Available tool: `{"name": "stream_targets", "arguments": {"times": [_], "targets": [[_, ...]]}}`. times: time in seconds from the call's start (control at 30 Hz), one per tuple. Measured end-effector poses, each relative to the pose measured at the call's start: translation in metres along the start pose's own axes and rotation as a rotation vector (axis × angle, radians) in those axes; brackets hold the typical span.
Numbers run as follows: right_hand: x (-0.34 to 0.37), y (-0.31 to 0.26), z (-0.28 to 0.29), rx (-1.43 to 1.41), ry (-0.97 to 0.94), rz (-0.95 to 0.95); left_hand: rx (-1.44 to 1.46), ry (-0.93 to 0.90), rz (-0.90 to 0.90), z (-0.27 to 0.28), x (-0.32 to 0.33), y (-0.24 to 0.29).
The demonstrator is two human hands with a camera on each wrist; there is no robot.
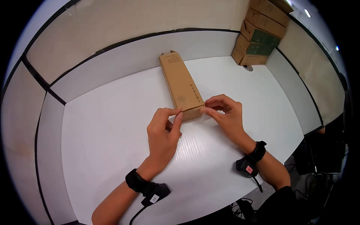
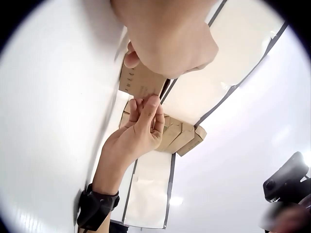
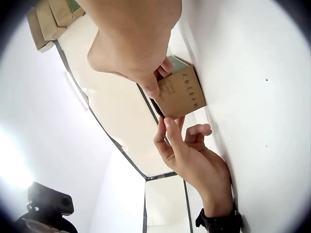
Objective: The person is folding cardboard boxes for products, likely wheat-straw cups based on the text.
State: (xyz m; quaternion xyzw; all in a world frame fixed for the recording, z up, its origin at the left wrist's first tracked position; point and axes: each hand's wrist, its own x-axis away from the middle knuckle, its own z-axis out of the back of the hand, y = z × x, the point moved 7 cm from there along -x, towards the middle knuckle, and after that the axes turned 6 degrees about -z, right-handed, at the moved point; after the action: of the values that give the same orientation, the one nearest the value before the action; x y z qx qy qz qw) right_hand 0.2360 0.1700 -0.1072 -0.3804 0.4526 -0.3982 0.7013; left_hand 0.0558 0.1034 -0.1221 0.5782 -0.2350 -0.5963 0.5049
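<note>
A long brown cardboard box [image 1: 182, 80] lies on the white table, its near end toward the person. The left hand [image 1: 163, 131] pinches the near left corner of its top edge between thumb and index finger. At the near right corner the right hand [image 1: 228, 114] holds the edge with thumb and fingertips. In the left wrist view the printed end face of the box [image 2: 140, 80] shows between both hands. The right wrist view shows that end face [image 3: 180, 94] with a thin dark gap along its top edge.
Several stacked cardboard boxes [image 1: 260, 35] stand at the back right corner of the white table [image 1: 108, 123]. Low panels [image 1: 123, 50] border the table's back and sides. Cables and dark items lie beyond its right front edge.
</note>
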Motion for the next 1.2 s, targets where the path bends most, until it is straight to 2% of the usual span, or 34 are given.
{"name": "stream_targets", "arguments": {"times": [0.2,0.23,0.33,0.4,0.47,0.53,0.57,0.6,0.67,0.7,0.73,0.8,0.83,0.93,1.03,1.1,1.2], "targets": [[0.003,-0.004,0.000,0.025,-0.026,0.076,-0.020,0.000,-0.019,0.001,0.003,0.000],[0.005,-0.001,-0.002,0.039,-0.133,0.078,0.056,-0.012,0.086,0.002,0.006,-0.007],[0.010,0.013,-0.013,-0.406,-0.164,-0.339,-0.020,0.041,0.153,0.002,0.005,-0.008],[0.011,0.019,-0.023,-0.209,-0.266,-0.436,0.031,-0.069,0.185,-0.006,-0.001,-0.011],[0.011,0.006,-0.028,-0.259,-0.343,-0.377,0.135,-0.150,0.231,-0.011,-0.002,-0.010],[0.015,0.010,-0.026,-0.331,-0.324,-0.317,0.121,-0.182,0.124,-0.011,-0.001,-0.011],[0.016,0.013,-0.024,-0.513,-0.337,-0.470,0.115,-0.215,0.098,-0.011,-0.001,-0.006],[0.015,0.019,-0.022,-0.602,-0.317,-0.541,0.033,-0.288,0.076,-0.009,-0.003,0.001],[0.011,0.010,-0.015,-0.444,-0.369,-0.429,-0.134,-0.422,0.033,-0.002,-0.007,0.015],[0.011,0.003,-0.016,-0.392,-0.391,-0.299,-0.157,-0.371,-0.054,0.003,-0.012,0.019],[0.013,-0.005,-0.016,-0.258,-0.466,-0.258,-0.117,-0.254,-0.257,0.010,-0.015,0.028],[0.022,-0.024,-0.018,-0.020,-0.577,-0.173,-0.249,-0.145,-0.542,0.020,-0.023,0.058],[0.027,-0.026,-0.023,0.032,-0.609,-0.150,-0.175,-0.157,-0.465,0.024,-0.025,0.063],[0.037,-0.034,-0.031,0.045,-0.631,-0.094,0.053,-0.112,-0.491,0.029,-0.027,0.089],[0.033,-0.057,-0.015,0.086,-0.381,0.203,-0.035,-0.116,-0.711,0.031,-0.025,0.109],[0.024,-0.084,-0.001,0.001,-0.259,0.411,-0.038,-0.111,-0.713,0.036,-0.025,0.110],[0.010,-0.119,0.014,-0.182,-0.219,0.478,-0.016,-0.094,-0.729,0.038,-0.025,0.110]]}}
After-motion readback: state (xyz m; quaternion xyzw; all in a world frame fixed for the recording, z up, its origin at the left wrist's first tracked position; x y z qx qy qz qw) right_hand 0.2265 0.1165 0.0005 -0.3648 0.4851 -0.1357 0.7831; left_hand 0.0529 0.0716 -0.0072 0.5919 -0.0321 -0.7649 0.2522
